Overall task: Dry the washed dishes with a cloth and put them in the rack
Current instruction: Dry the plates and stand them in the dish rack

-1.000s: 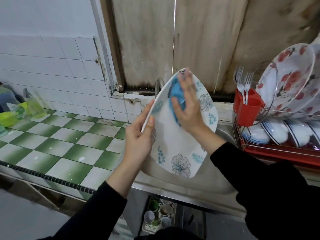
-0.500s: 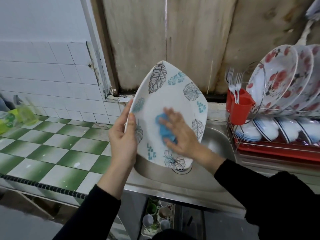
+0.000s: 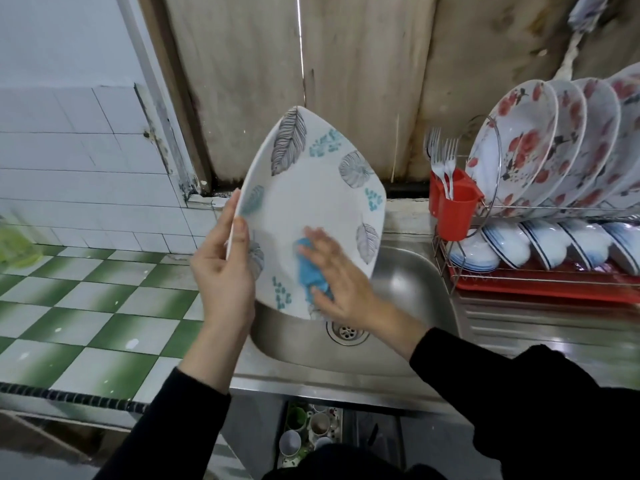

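A large white square plate [image 3: 304,202] with grey leaf and teal prints is held upright on one corner above the steel sink [image 3: 408,282]. My left hand [image 3: 225,271] grips its left edge, thumb on the front face. My right hand [image 3: 339,282] presses a blue cloth [image 3: 310,271] flat against the plate's lower face, fingers straight and blurred. The wire dish rack [image 3: 491,261] on a red tray stands to the right, with red-flowered plates [image 3: 526,143] upright on top and blue-striped bowls [image 3: 554,244] below.
A red cutlery cup [image 3: 453,209] with forks hangs on the rack's left end. A green and white tiled counter [image 3: 86,306] lies to the left, with a green bottle [image 3: 14,244] at its far edge. Cups [image 3: 308,431] sit on a shelf under the sink.
My right hand has slid the blue cloth from the plate's top corner down to its lower part. The plate stays upright in my left hand.
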Demonstrator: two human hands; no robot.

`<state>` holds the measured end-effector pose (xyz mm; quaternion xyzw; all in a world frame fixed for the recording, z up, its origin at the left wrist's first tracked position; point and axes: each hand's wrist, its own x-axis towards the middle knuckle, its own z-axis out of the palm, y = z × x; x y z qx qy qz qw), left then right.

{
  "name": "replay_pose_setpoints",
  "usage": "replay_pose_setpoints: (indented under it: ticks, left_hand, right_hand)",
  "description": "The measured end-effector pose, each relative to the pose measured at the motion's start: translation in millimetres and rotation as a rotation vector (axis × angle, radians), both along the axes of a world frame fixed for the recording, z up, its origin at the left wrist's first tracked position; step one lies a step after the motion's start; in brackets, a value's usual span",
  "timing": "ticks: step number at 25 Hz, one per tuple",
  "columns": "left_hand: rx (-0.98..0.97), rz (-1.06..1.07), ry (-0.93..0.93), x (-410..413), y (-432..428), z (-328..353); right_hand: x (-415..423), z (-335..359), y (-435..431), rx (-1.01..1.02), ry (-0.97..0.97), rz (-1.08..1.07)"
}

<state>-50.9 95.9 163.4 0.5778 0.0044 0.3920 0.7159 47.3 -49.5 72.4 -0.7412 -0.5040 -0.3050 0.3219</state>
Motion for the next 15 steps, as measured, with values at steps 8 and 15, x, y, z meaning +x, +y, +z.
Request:
replay_pose_setpoints:
  ticks: [8, 15]
  left_hand:
    - [0.160, -0.068, -0.019, -6, -19, -4]
    - [-0.009, -0.039, -0.080, 3, 5, 3]
  right_hand:
    - [56, 98, 10, 0.795, 0.345, -0.401]
    - [-17, -3, 24, 0.110, 0.086, 0.058]
